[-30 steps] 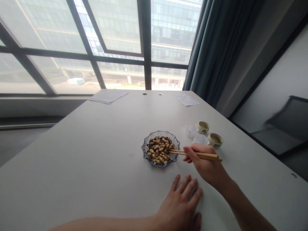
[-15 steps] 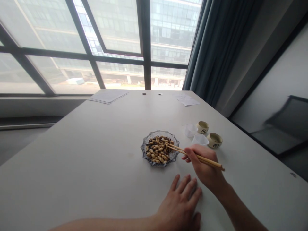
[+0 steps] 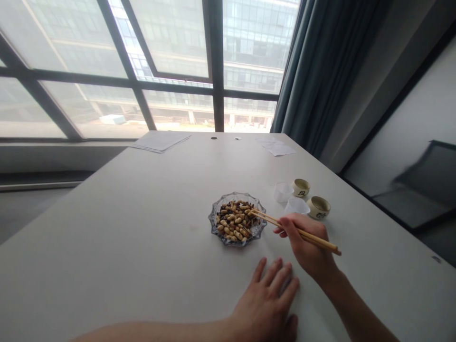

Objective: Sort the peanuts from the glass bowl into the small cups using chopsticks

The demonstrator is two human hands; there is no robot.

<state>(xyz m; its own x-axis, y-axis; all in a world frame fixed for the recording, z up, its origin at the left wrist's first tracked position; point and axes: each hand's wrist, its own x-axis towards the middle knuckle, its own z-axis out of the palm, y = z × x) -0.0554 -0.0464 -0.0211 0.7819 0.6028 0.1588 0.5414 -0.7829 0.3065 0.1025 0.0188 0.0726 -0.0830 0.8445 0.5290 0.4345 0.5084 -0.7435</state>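
A pair of wooden chopsticks (image 3: 317, 241) is gripped in my right hand (image 3: 308, 242), their tips over the right side of a scalloped clear glass bowl (image 3: 223, 240). Inside the bowl lie unshelled peanuts (image 3: 233, 221) mixed with small dark and brown pieces. Whether the tips pinch anything is too small to tell. My left hand (image 3: 265, 304) rests flat on the table in front of the bowl, fingers spread, holding nothing.
Two clear plastic cups (image 3: 283, 192) and two cream ceramic cups (image 3: 318, 207) with dark markings stand right of the bowl. Papers (image 3: 162, 141) lie at the far left of the white table (image 3: 124, 228), more sheets (image 3: 280, 146) at the far right. Windows and a curtain (image 3: 313, 71) are behind.
My right hand has shifted slightly to the right, drawing the chopstick tips from near the bowl's middle toward its right side. My left hand stays where it was.
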